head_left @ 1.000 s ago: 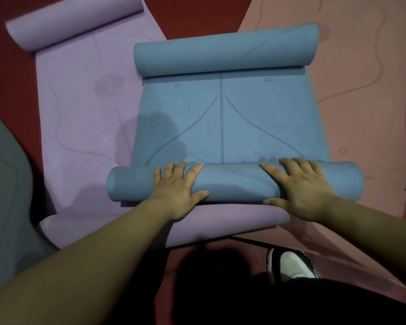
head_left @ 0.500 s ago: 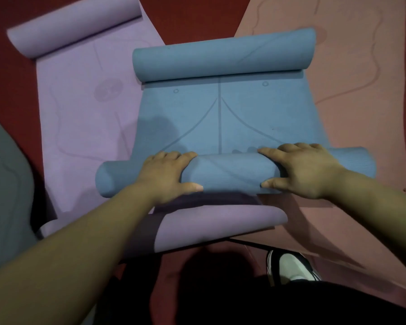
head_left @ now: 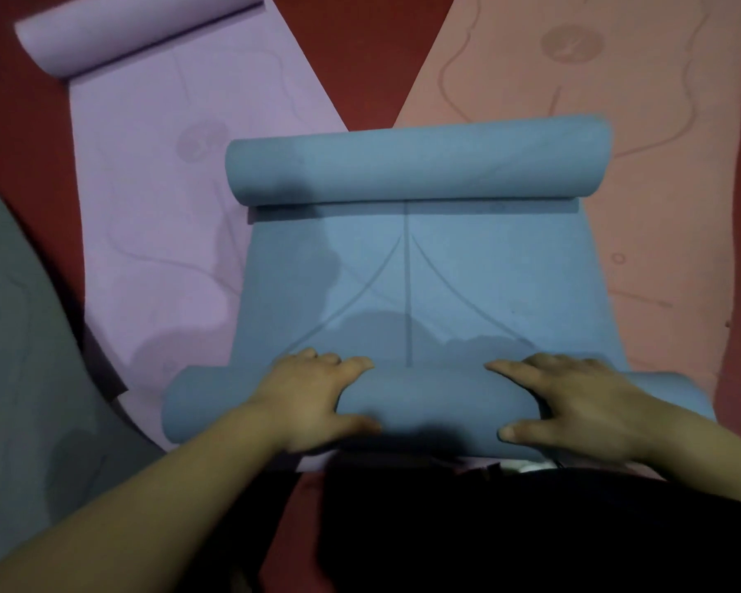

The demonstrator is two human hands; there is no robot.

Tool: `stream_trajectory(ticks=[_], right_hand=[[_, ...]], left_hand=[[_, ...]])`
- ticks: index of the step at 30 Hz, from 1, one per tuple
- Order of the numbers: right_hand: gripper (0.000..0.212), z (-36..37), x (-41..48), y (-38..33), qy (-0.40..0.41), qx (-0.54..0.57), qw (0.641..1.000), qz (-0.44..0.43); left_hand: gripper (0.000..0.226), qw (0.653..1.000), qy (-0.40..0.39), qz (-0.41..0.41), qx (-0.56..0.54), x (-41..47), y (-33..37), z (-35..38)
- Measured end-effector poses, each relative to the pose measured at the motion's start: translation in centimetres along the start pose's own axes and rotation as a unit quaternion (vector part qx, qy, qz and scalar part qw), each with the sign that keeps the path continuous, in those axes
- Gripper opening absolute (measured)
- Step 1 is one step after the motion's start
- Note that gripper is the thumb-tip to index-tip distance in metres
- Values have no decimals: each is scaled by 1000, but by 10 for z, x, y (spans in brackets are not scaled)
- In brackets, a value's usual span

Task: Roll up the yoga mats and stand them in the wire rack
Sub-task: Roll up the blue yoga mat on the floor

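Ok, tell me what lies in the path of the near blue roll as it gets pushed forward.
The near roll, under the left hand and right hand, has bare flat blue mat ahead. Beyond that lies the mat's own curled far end, across the whole width. No wire rack is in view.

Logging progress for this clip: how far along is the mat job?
Done: nothing; no rack in view. In hand: left hand and right hand press the blue mat's near roll. Left: purple mat, pink mat and grey mat lie open.
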State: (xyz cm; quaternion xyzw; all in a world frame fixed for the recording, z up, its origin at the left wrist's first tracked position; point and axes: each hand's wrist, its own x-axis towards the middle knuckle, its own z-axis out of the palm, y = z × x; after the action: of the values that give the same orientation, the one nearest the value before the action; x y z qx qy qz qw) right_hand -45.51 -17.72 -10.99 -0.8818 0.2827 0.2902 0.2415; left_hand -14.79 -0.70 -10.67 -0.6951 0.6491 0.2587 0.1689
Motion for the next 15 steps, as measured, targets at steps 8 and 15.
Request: stream_trajectory(ticks=[8, 15], right_hand=[[97, -4, 22, 3, -4, 18, 1000, 22], [92, -11, 33, 9, -37, 71, 997, 21]], left_hand=[[99, 999, -22, -9, -48, 15, -12, 7], [86, 993, 116, 9, -9, 4, -4, 26]])
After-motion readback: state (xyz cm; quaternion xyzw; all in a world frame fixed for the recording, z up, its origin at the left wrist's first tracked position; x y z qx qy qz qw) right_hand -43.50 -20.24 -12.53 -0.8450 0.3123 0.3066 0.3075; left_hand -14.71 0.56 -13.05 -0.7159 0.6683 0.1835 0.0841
